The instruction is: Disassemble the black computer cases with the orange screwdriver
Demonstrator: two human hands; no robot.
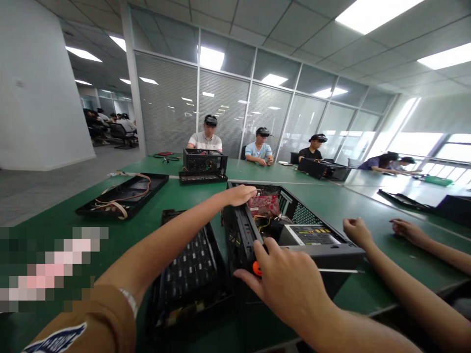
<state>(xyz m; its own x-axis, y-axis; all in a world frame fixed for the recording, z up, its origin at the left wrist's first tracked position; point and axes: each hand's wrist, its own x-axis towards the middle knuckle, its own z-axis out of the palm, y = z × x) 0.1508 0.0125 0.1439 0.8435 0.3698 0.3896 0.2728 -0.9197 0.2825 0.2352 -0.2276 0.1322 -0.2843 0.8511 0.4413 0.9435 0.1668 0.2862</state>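
Observation:
A black open computer case [239, 235] lies in front of me, with a red circuit board [265, 205], thin wires and a power supply [312, 234] with a yellow-and-black label visible inside. My left hand [240, 195] is closed over the case's far top rim, fingertips curled toward the interior and partly hidden. At the near side, my right hand [292, 277] is wrapped round a screwdriver [257, 268]. The orange handle end shows by the thumb, and the shaft points right. This hand's fingers also rest against the near rim of the case.
A black front panel [193, 264] lies left of the case. Farther left is a black cover [142, 193] with cables. Close on the right are another person's hands [356, 233]. Across the green table [172, 198], several people sit behind more computer cases [204, 159].

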